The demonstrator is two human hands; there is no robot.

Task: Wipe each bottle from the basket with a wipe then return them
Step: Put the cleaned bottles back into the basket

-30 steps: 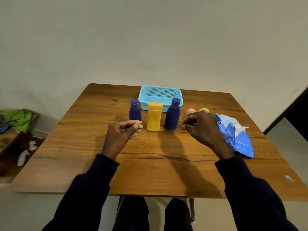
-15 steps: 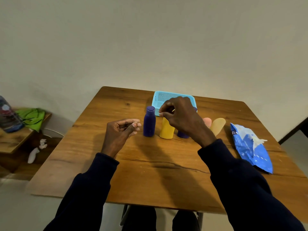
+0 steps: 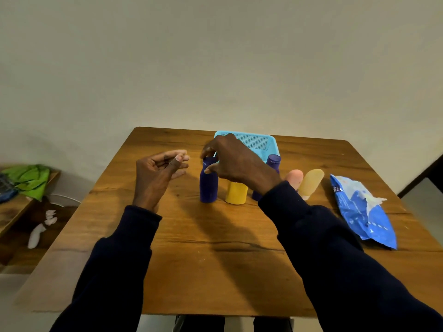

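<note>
Three bottles stand in a row in front of the light-blue basket [image 3: 261, 142]: a dark blue bottle [image 3: 208, 188] on the left, a yellow bottle [image 3: 236, 194] in the middle, and a second dark blue bottle [image 3: 273, 160] mostly hidden behind my right arm. My right hand [image 3: 237, 159] reaches across and grips the top of the left blue bottle between thumb and fingers. My left hand [image 3: 158, 176] hovers left of that bottle, fingers loosely curled, holding nothing I can see. A pink bottle [image 3: 293, 178] and a tan bottle [image 3: 311, 182] lie to the right.
A blue pack of wipes [image 3: 362, 212] lies near the right edge of the wooden table [image 3: 215, 259]. A low shelf at the far left carries a green cloth [image 3: 28, 178], with white items [image 3: 38, 233] on the floor below it.
My right hand has moved left from beside the wipes pack, over the yellow bottle, onto the top of the left blue bottle. My left hand has barely moved.
</note>
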